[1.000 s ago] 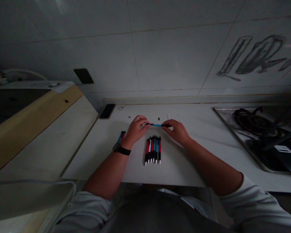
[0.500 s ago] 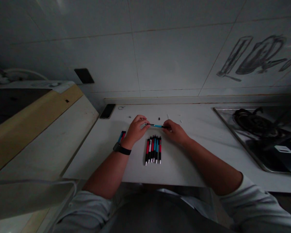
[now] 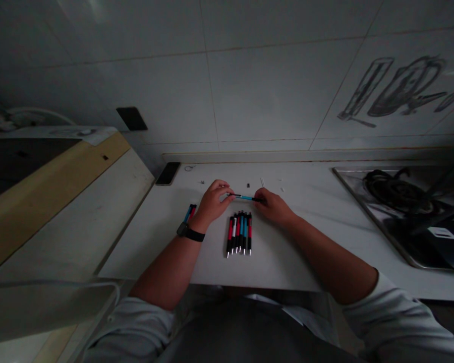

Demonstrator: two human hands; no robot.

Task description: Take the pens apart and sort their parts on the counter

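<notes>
A blue-and-black pen (image 3: 245,197) is stretched level between my two hands, above the white countertop. My left hand (image 3: 214,200) pinches its left end between thumb and finger. At the black right end, my right hand (image 3: 271,204) has its fingers closed round the pen. Below it several red, white and blue pens (image 3: 239,233) lie side by side in a row, metal tips toward me. Blue and red pen pieces (image 3: 190,213) lie beside my left wrist, partly hidden by it.
Along the back lie a phone (image 3: 168,173), a small ring (image 3: 189,168), a tiny black piece (image 3: 248,185), a thin white stick (image 3: 262,181) and small white bits (image 3: 282,189). To the right is a gas stove (image 3: 401,201); a white cabinet (image 3: 98,201) stands left.
Both hands stay nearly in place, still holding the pen. Its right end has dipped very slightly. The row of pens has not moved.
</notes>
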